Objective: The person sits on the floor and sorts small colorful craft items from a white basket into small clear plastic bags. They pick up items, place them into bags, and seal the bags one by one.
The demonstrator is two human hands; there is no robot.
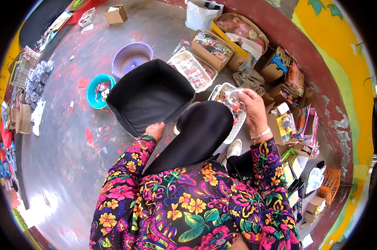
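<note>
My left hand [156, 131] is closed on the near edge of a black fabric storage bin [151, 93], whose inside looks dark and bare. My right hand [254, 109] pinches a small clear plastic packet [237, 96] with something red in it; its contents are too small to name. The packet is above a white plastic basket [238, 127] of small packaged items, partly hidden by my raised knee. Another white basket [204, 85] filled with red and white packets stands just beyond, by the bin's right side.
Beyond the bin stand a purple basin [133, 51] and a turquoise tub [97, 102] holding small items. Cardboard boxes [215, 62] of goods line the wall on the right, with an orange crate [329, 185] lower down. Crumpled grey plastic bags [37, 81] lie at the far left.
</note>
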